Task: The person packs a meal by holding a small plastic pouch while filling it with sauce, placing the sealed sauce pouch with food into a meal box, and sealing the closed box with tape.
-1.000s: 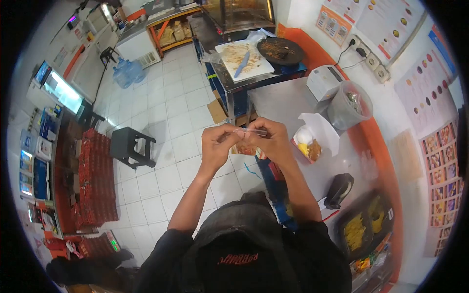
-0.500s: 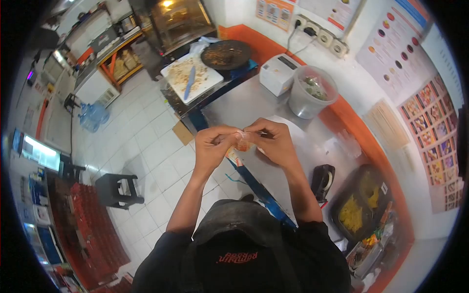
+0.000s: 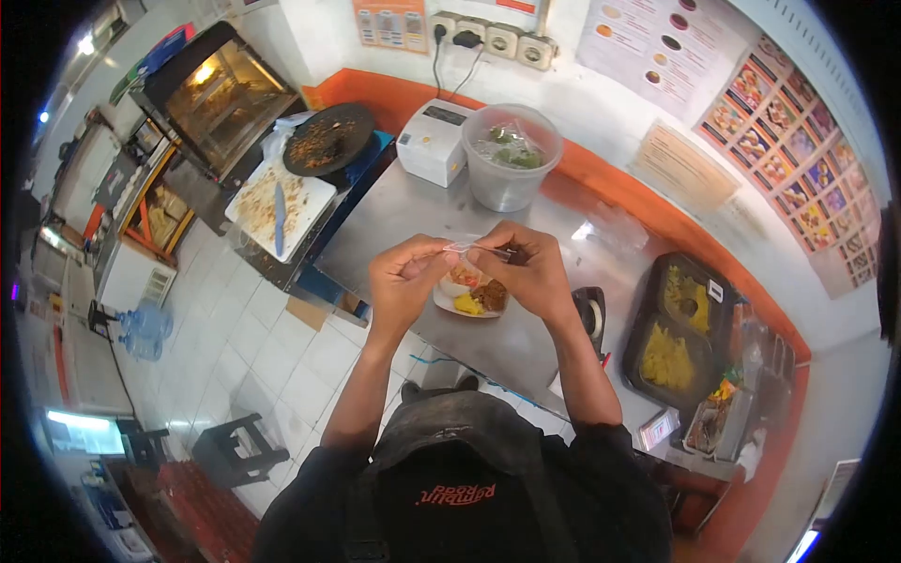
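Note:
In the head view, a small clear plastic bag (image 3: 461,248) is stretched between my two hands, its top edge pinched at both sides. My left hand (image 3: 405,274) is closed on one side of it. On the other side my right hand (image 3: 522,267) grips it between thumb and fingers. Directly beneath the hands, on the metal table (image 3: 375,220), sits a tray of food (image 3: 481,302) with yellow and brown portions. Something reddish shows just under the plastic; whether it is in the bag or on the tray I cannot tell.
A clear bucket (image 3: 510,188) with greens stands beside a white printer-like box (image 3: 434,145). To the right are a tape dispenser (image 3: 589,319) and a black two-part tray (image 3: 638,357) with yellow food. A knife (image 3: 280,214) lies on the white cutting board (image 3: 305,192) near a dark pan (image 3: 357,150).
My view and body have turned toward the table, so both hands are now over the food tray. The bag stays pinched between them.

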Tool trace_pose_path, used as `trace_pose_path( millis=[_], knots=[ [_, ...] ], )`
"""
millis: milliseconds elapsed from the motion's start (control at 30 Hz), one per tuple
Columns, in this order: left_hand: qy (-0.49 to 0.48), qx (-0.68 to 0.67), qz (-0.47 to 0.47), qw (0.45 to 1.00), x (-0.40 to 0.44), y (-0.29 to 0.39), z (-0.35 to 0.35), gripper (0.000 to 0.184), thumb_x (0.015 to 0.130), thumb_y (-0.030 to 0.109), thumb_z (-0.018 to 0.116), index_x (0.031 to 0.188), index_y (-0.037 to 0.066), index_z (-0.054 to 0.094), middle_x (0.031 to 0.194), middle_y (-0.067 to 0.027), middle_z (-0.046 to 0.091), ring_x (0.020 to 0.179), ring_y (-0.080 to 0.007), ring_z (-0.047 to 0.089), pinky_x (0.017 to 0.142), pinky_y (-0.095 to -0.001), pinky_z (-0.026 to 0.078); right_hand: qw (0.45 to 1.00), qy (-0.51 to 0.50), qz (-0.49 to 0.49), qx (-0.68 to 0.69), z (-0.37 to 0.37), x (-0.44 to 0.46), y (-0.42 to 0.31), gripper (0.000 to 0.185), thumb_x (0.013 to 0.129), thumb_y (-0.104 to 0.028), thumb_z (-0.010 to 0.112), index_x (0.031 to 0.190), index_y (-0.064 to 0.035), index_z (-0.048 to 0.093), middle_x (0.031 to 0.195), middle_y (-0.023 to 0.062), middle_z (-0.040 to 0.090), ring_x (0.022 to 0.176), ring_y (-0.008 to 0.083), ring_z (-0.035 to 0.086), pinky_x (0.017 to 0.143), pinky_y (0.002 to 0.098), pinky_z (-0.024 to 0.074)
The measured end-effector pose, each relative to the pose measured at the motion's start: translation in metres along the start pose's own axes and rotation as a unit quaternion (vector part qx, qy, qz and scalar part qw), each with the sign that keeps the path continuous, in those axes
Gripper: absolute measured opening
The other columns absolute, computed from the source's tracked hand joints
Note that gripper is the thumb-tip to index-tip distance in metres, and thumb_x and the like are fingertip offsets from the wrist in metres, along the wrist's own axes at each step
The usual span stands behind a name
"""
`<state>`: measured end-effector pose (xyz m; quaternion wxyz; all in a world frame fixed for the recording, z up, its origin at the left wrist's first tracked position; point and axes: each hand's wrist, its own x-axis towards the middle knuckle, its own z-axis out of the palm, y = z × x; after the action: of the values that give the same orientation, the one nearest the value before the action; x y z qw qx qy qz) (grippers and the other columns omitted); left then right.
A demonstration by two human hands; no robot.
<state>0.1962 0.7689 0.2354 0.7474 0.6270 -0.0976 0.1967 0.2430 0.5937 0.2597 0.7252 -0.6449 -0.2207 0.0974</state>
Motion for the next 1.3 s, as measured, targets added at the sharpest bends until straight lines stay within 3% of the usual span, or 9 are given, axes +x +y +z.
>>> trace_pose_path(
  millis=[133, 333, 400, 600, 1033, 1133, 1233, 1300],
  knots=[
    [-0.024, 0.033, -0.006, 0.999, 0.009, -0.013, -0.001, 0.011, 0.086, -0.003, 0.069, 0.097, -0.004, 0.07, 0.089, -0.0073, 0.069, 0.08, -0.0086, 0.063, 0.071, -0.0218, 0.05, 0.999, 0.02, 0.018, -0.047, -0.008, 0.002, 0.001, 0.01, 0.086, -0.005, 0.072, 0.089, 0.0032, 0.067, 0.085, 0.003, 0.067, 0.076, 0.0055, 0.06, 0.065, 0.0216, 0.0489],
    [-0.043, -0.057, -0.019, 0.997, 0.023, -0.016, 0.0, 0.008, 0.086, -0.005, 0.067, 0.094, -0.004, 0.07, 0.084, -0.0069, 0.067, 0.077, -0.0083, 0.062, 0.066, -0.0207, 0.047, 0.998, 0.056, -0.008, -0.019, -0.002, 0.005, 0.004, 0.01, 0.087, -0.005, 0.071, 0.091, 0.003, 0.067, 0.083, 0.0035, 0.068, 0.076, 0.0047, 0.06, 0.066, 0.0217, 0.0493],
    [-0.05, -0.07, 0.009, 0.996, 0.031, -0.021, -0.004, 0.007, 0.086, -0.006, 0.066, 0.092, -0.004, 0.069, 0.082, -0.0062, 0.066, 0.077, -0.0091, 0.062, 0.068, -0.0223, 0.05, 0.998, 0.053, 0.013, -0.044, 0.0, 0.009, 0.001, 0.01, 0.087, -0.006, 0.071, 0.091, 0.0027, 0.068, 0.083, 0.0037, 0.068, 0.077, 0.0048, 0.061, 0.067, 0.0215, 0.0494],
    [-0.066, -0.084, -0.03, 0.994, 0.061, -0.024, -0.019, 0.008, 0.086, -0.004, 0.066, 0.094, -0.003, 0.068, 0.084, -0.0051, 0.065, 0.078, -0.0092, 0.062, 0.073, -0.0242, 0.052, 0.991, 0.107, 0.017, -0.08, 0.015, 0.036, -0.003, 0.008, 0.087, -0.005, 0.069, 0.091, 0.0024, 0.068, 0.083, 0.0034, 0.068, 0.078, 0.0064, 0.062, 0.068, 0.0227, 0.0502],
    [-0.134, -0.134, 0.017, 0.982, 0.141, -0.049, -0.072, 0.008, 0.087, -0.007, 0.061, 0.092, -0.002, 0.064, 0.088, -0.0025, 0.061, 0.082, -0.0081, 0.059, 0.076, -0.0231, 0.049, 0.985, 0.147, 0.001, -0.092, 0.048, 0.109, 0.013, 0.012, 0.085, -0.007, 0.072, 0.092, 0.0013, 0.068, 0.089, 0.0039, 0.068, 0.081, 0.0079, 0.062, 0.072, 0.0249, 0.0508],
    [-0.141, -0.146, -0.056, 0.978, 0.153, -0.045, -0.078, 0.009, 0.086, -0.007, 0.062, 0.093, -0.002, 0.066, 0.088, -0.003, 0.064, 0.081, -0.008, 0.06, 0.074, -0.0228, 0.049, 0.981, 0.149, -0.033, -0.122, 0.048, 0.122, 0.014, 0.014, 0.084, -0.008, 0.073, 0.094, 0.0014, 0.069, 0.091, 0.0044, 0.068, 0.083, 0.0086, 0.062, 0.074, 0.0261, 0.0509],
    [-0.169, -0.1, -0.035, 0.98, 0.166, -0.056, -0.084, 0.009, 0.086, -0.005, 0.065, 0.095, -0.003, 0.068, 0.088, -0.0049, 0.067, 0.082, -0.0082, 0.062, 0.074, -0.0228, 0.05, 0.976, 0.164, -0.048, -0.135, 0.048, 0.131, 0.011, 0.016, 0.084, -0.01, 0.073, 0.097, 0.0005, 0.07, 0.089, 0.0052, 0.068, 0.082, 0.0082, 0.061, 0.073, 0.0258, 0.05],
    [-0.183, -0.063, -0.023, 0.981, 0.17, -0.057, -0.084, 0.01, 0.086, -0.003, 0.068, 0.096, -0.003, 0.069, 0.087, -0.0055, 0.067, 0.083, -0.0082, 0.063, 0.076, -0.0225, 0.051, 0.958, 0.182, -0.041, -0.218, 0.046, 0.132, 0.005, 0.016, 0.084, -0.007, 0.073, 0.099, 0.0007, 0.071, 0.085, 0.0021, 0.065, 0.078, 0.0061, 0.056, 0.071, 0.0231, 0.0462]
  ],
)
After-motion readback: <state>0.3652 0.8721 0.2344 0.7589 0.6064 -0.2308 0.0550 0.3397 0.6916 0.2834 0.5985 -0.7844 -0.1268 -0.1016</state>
